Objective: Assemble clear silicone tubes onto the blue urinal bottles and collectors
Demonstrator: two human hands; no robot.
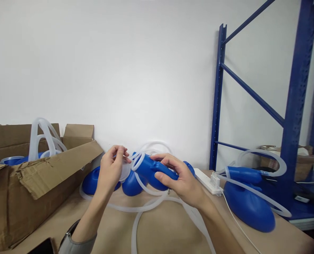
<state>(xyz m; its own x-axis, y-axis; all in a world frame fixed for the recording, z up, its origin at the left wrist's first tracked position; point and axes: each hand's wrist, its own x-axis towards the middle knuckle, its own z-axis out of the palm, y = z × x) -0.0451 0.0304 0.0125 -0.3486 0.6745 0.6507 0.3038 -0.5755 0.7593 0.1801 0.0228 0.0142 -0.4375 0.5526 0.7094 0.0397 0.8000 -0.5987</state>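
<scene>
My right hand is wrapped round the handle of a blue plastic urinal bottle, which lies tilted with its mouth toward the left. A whitish ring surrounds that mouth. At its left, my left hand has its fingers closed on a translucent round cap. Behind and below are more blue bottles, one at the left and one in the middle, partly hidden by my hands. A translucent hose loops over the table under the held bottle.
An open cardboard box with blue bottles and hoses stands at the left. At the right lie a white power strip with a cable and another blue bottle with a hose. A blue metal rack rises behind. A dark flat object lies front left.
</scene>
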